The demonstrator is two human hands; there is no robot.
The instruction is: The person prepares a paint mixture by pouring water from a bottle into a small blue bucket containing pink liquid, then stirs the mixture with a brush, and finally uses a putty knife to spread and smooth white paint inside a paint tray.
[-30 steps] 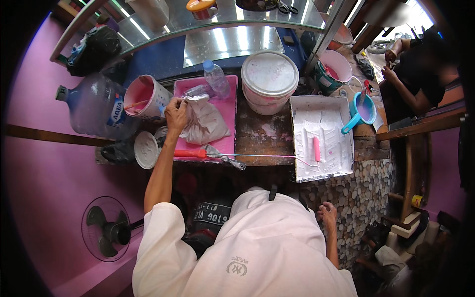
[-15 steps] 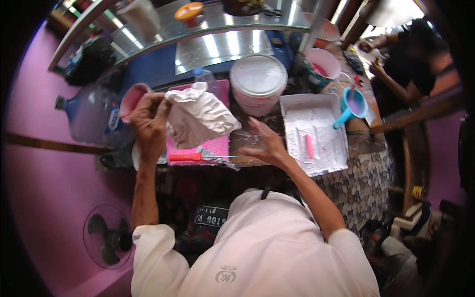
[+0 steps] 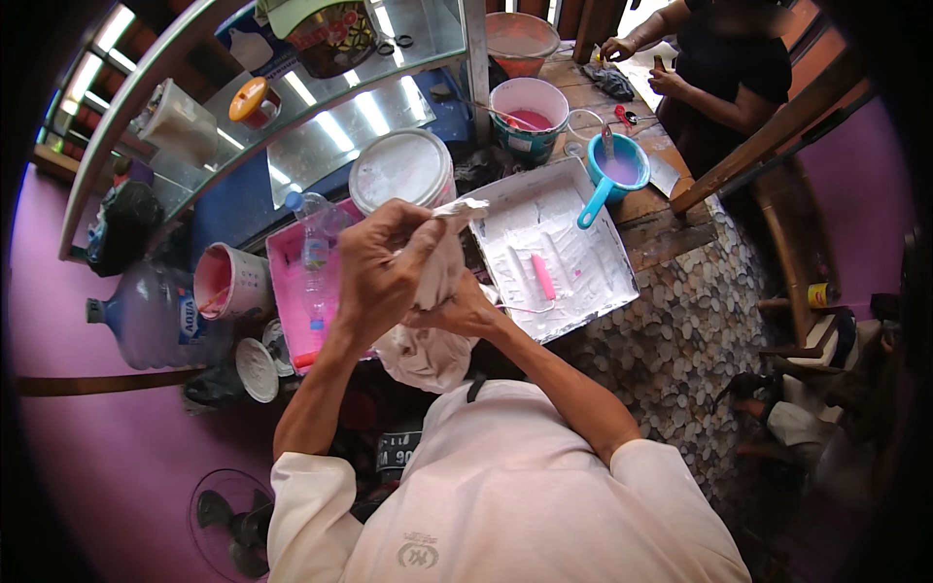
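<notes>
"How do the fingers of the left hand (image 3: 384, 267) stand?"

"Pinched: the thumb is pressed toward the index finger, grasping the upper end of a crumpled white cloth (image 3: 428, 358). A loose tip of it pokes out past them."

"And the right hand (image 3: 462, 309)?"

"It is wrapped around the cloth just below the left fingers. Part of its fingers is hidden, so how tight the hold is, one cannot tell. The rest of the cloth hangs beneath both hands, toward the person's body."

"What lies around the fingers?"

"Just beyond them, a lidded white bucket (image 3: 401, 167); to their right, a white paint tray (image 3: 603, 272) with a pink paint roller (image 3: 542, 277) in it; to their left, a pink tray (image 3: 287, 262) with a clear plastic bottle (image 3: 313, 248)."

"Any labels or writing?"

"Well left of the fingers, a large water jug (image 3: 146, 325) wears a blue label with pale lettering. Far beyond them, a dark tub (image 3: 335, 41) on the glass shelf has red lettering. Below them, nearer the body, a black number plate (image 3: 397, 452) shows pale characters, partly covered. Lower still, the person's white shirt (image 3: 544, 476) has a small grey wreath-shaped emblem (image 3: 418, 554)."
</notes>
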